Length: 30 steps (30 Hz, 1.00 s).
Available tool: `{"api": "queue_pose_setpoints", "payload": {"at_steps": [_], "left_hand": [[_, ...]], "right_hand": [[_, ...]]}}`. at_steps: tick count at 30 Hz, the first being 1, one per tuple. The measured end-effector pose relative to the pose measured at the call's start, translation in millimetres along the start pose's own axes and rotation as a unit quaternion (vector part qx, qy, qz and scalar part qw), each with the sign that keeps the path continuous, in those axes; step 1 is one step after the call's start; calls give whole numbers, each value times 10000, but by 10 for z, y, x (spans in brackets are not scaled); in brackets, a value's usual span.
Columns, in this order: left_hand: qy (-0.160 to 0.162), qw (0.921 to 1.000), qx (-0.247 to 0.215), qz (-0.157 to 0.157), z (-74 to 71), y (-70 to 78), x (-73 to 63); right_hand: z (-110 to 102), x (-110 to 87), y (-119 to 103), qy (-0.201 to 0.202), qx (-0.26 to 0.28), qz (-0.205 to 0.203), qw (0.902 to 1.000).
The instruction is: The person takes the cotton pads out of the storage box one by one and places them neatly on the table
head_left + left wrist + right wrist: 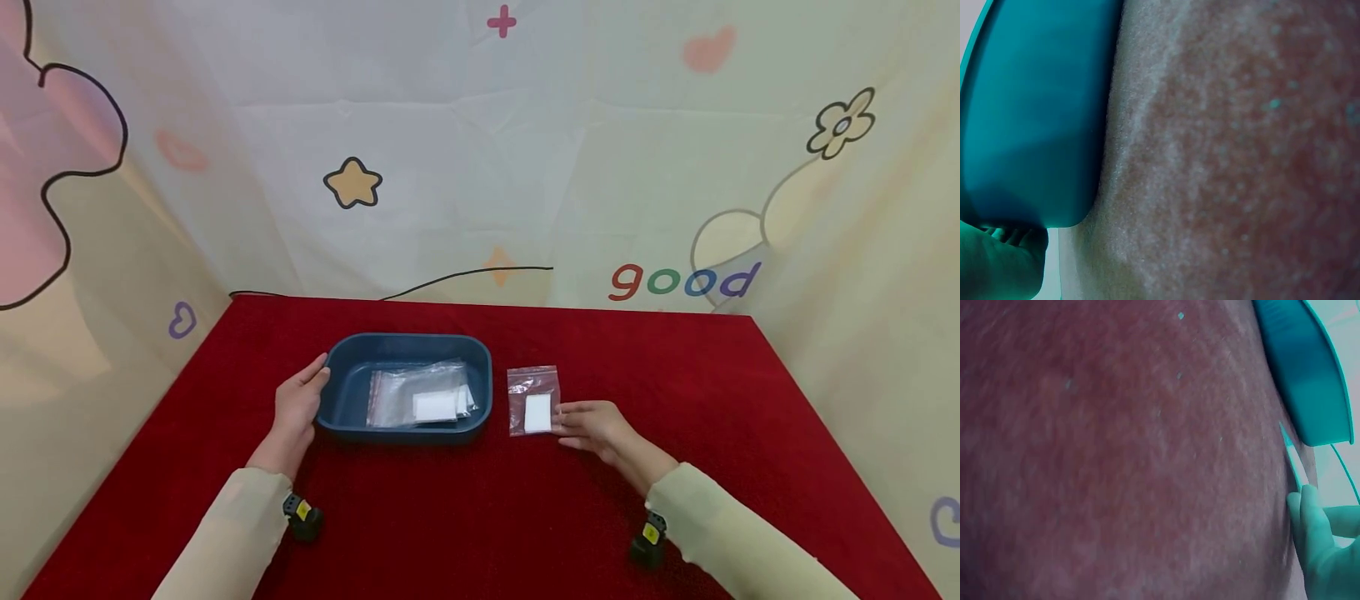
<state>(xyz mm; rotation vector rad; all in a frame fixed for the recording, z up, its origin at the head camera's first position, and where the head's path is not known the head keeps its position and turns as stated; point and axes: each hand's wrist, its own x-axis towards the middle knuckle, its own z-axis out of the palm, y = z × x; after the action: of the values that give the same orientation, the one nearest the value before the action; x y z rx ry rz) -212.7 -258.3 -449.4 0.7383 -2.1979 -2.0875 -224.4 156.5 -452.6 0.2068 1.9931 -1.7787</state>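
A blue plastic basin (405, 434) stands left of the middle of the red cloth, its side also seen in the left wrist view. My left hand (296, 410) grips its left end, thumb up by the rim. Inside it several clear zip bags (396, 397) lie in a stack, with white pieces in them. Right of the basin is one more clear zip bag (517, 402) with a white rectangular piece (537, 414) inside. My right hand (597, 428) pinches its right edge; in the right wrist view the bag appears as a thin sliver at the fingertips (1309, 497).
Red cloth (480, 517) covers the table top. A printed curtain (465, 167) hangs behind it and at both sides. Each wrist carries a small black camera, one below the left sleeve cuff (262, 479), one by the right cuff (675, 487).
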Motion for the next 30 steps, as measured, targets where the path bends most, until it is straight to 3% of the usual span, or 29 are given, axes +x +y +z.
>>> {"api": "queue_pose_setpoints", "payload": {"at_steps": [13, 30], "left_hand": [[-17, 10000, -19, 21, -4, 2, 6], [5, 10000, 69, 38, -12, 1, 24]], "right_hand": [[-66, -11, -43, 73, -991, 46, 9950], [-119, 15, -32, -110, -1691, 148, 9854]]}}
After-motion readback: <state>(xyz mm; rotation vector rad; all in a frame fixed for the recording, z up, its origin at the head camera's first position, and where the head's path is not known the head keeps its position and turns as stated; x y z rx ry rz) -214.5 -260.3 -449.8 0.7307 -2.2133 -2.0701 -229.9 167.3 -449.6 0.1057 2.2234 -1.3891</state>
